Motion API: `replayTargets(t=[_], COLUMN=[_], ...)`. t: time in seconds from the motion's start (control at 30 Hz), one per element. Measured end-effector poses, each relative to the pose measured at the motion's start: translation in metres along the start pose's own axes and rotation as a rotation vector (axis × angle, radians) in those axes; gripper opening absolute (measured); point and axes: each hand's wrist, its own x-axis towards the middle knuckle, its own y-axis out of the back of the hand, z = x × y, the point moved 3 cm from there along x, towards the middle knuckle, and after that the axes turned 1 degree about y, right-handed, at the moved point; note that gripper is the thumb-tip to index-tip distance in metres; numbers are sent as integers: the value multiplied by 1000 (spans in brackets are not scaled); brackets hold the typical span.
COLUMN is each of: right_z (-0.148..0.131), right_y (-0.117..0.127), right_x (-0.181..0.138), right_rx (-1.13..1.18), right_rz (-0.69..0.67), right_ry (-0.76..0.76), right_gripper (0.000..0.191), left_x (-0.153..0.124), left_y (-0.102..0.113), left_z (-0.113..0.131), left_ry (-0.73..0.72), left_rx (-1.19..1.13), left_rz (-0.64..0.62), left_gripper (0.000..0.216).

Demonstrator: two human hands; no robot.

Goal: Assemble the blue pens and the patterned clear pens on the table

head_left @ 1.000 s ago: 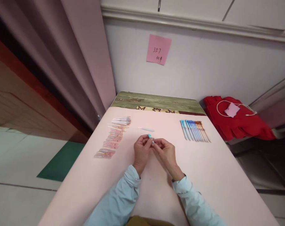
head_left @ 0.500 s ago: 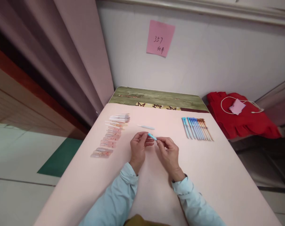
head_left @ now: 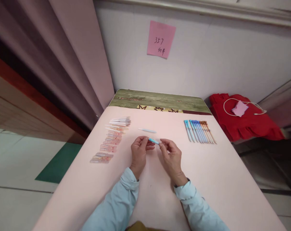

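A short bright-blue pen part is held between my two hands above the middle of the table. My left hand pinches its left end between thumb and fingers. At the other end, the thumb and fingertips of my right hand close on a paler tip, which they partly cover. Just beyond the hands lies a pale-blue slim pen piece with a thin white point at its left. Several pens with light-blue, darker-blue and brown tops lie side by side in a row to the right.
At the left lie several thin white sticks and piles of clear pinkish pen pieces. The pale tabletop meets a green patterned strip at the back. A red cloth with a white cord is beyond the right edge.
The blue pen part has tilted flatter, and a little more of its paler right end shows between the hands. The whole view has shifted slightly.
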Motion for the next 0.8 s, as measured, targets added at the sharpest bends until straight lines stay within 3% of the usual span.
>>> replayTargets(t=[0.1,0.2,0.37,0.5,0.63,0.8], right_z=[0,-5,-10,-8,-12,-13], right_y=[-1,0,3,6,0,-34], right_x=[-2,-4,-10,-9,11,53], right_rx=[53,86,88,-17,-243,-636], right_rz=[37,35,49,74,-10,-238], right_ry=[-55,2,107,143,189,183], right_gripper=[30,30,26,19,17,18], left_x=[-2,-1,4,5,10,29], left_y=[-1,-3,-2,0,8,28], left_z=[-1,-1,-2,1,11,25], left_ry=[3,44,324,466,427,283], left_rx=[-22,-117,-438,-615,-609,-616], left_rz=[-5,-21,-3,62,56,86], left_gripper=[31,29,10,13,13,10])
